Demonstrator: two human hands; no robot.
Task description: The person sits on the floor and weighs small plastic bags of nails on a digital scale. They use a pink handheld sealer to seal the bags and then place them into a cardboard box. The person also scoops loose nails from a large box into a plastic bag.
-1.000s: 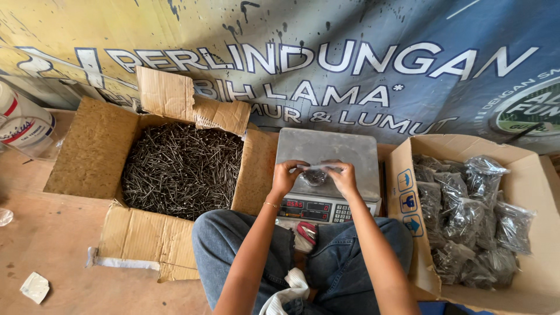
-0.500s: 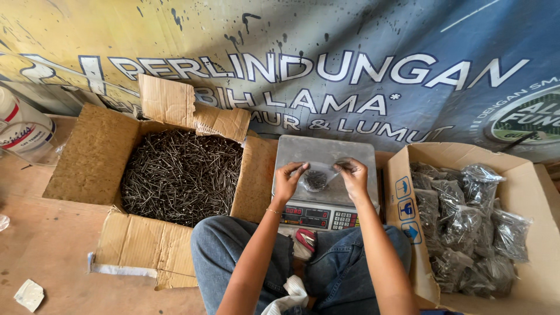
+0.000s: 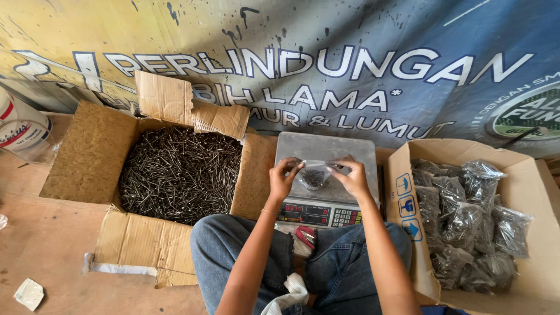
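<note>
A small clear bag (image 3: 315,175) of nails is being pinched by left hand (image 3: 284,179) and right hand (image 3: 352,178), fingers closed on its top, above a scale (image 3: 326,153).

Both hands, the left hand (image 3: 284,178) and right hand (image 3: 353,177), are holding a small clear bag of nails (image 3: 315,174) just above the digital scale (image 3: 326,178). Left of the scale, an open carton of loose nails (image 3: 178,172) is sitting; right of it, a carton of filled bags (image 3: 466,219) is lying open.

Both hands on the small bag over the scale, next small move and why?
Probably close the bag's mouth: both hands, left hand and right hand, pinch the clear bag of nails by its top edge above the scale, and filled bags sit in the box on the right.
</note>
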